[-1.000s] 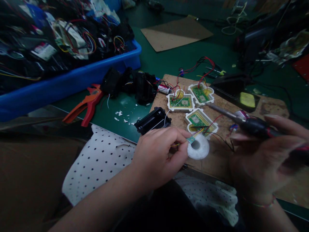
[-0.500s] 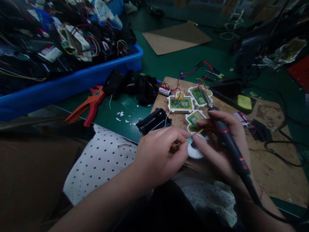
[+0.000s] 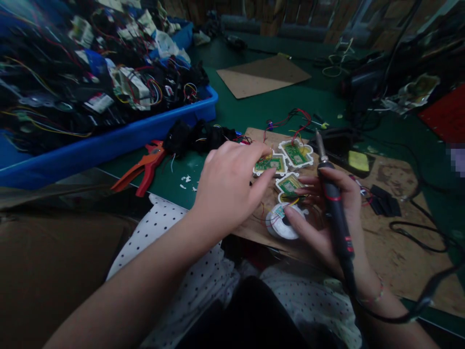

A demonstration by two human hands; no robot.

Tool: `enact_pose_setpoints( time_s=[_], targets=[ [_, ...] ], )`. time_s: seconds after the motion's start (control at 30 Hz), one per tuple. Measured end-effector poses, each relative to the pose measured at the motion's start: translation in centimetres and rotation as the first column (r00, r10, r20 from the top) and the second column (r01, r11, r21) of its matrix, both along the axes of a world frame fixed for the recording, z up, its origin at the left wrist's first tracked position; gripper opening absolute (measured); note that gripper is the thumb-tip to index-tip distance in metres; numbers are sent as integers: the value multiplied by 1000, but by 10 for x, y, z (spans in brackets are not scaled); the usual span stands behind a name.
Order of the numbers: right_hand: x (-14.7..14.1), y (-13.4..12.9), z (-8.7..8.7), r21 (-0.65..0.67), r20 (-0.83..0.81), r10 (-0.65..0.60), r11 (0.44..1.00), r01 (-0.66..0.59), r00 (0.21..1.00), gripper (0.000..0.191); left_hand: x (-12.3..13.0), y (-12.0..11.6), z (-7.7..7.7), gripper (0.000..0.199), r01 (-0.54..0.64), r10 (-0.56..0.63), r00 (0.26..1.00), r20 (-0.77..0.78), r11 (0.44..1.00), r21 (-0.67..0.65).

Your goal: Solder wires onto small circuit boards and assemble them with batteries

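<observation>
My right hand (image 3: 327, 218) is closed round a black soldering iron (image 3: 334, 208), its metal tip pointing up and away. The thumb of that hand lies by a small green circuit board (image 3: 279, 212) with thin wires, on top of a white ring-shaped piece (image 3: 285, 230). My left hand (image 3: 232, 179) reaches over the board with thumb and forefinger apart, close to a circuit board in a white housing (image 3: 276, 166); whether they touch it I cannot tell. Two similar boards in white housings, an upper one (image 3: 297, 154) and a lower one (image 3: 288, 185), sit beside it.
A brown work board (image 3: 385, 242) lies on the green table (image 3: 247, 114). Orange-handled pliers (image 3: 143, 167) and black casings (image 3: 196, 135) are at left, before a blue bin (image 3: 174, 118) heaped with wired parts. An iron stand with a yellow sponge (image 3: 359, 161) and the iron's looping cable are at right.
My left hand has let go of the small board's wires and moved up and left, now covering the black casing's place. The soldering iron has turned more upright in my right hand.
</observation>
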State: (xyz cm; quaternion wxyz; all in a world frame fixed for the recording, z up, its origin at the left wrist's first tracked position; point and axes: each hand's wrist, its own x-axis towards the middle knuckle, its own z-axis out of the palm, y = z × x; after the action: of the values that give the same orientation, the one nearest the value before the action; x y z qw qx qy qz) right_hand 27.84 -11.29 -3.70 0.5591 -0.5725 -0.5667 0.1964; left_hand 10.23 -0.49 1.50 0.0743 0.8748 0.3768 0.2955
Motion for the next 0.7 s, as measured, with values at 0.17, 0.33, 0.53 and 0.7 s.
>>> enact_pose_setpoints(
  time_s=[0.17,0.33,0.53,0.7],
  targets=[
    [0,-1,-1,-9,-4,-20,1000,20,1000,82,6,9,-7,16,55,-57,995,-86,998,-17],
    [1,-2,-1,-2,22,-32,999,32,999,83,-1,7,-9,15,98,-97,995,19,983,-154],
    [-1,-2,0,-25,32,-50,998,50,998,81,1,9,-10,13,128,-119,991,57,976,-178],
    [-1,-3,-2,-40,41,-69,997,71,997,83,3,9,-8,10,184,-172,981,89,969,-165]
  ],
)
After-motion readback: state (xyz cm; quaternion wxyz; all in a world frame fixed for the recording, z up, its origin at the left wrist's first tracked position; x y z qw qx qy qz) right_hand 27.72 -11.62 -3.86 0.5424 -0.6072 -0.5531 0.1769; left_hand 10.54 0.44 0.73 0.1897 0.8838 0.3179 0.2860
